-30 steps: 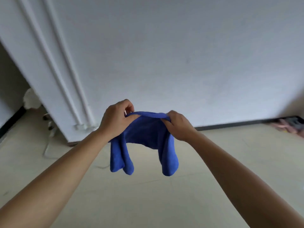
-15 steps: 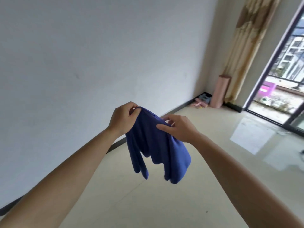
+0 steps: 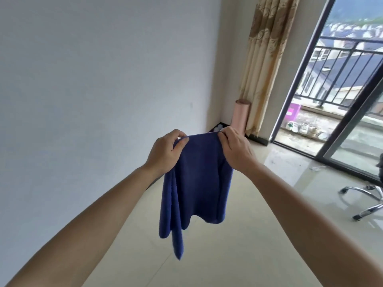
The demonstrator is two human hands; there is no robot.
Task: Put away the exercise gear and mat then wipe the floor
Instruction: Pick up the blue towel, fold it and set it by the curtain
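Left hand (image 3: 163, 154) pinches the upper left corner of the blue cloth (image 3: 196, 183) between thumb and curled fingers. Right hand (image 3: 236, 150) pinches the upper right corner, so the cloth hangs between both hands, above the floor (image 3: 248, 255) and clear of it. Further right, a pink rolled mat (image 3: 240, 116) stands upright in the room corner beside the curtain (image 3: 265, 59), with a dark item (image 3: 213, 129) at its foot too hidden to identify, and a chair base (image 3: 362, 201) rests on the floor at far right.

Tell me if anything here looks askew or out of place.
Nothing looks spilled or broken. The blue cloth, pinched at its top edge by the left hand and right hand, hangs unevenly, one corner trailing lower on the left. The pink rolled mat stands upright in the corner by the curtain.
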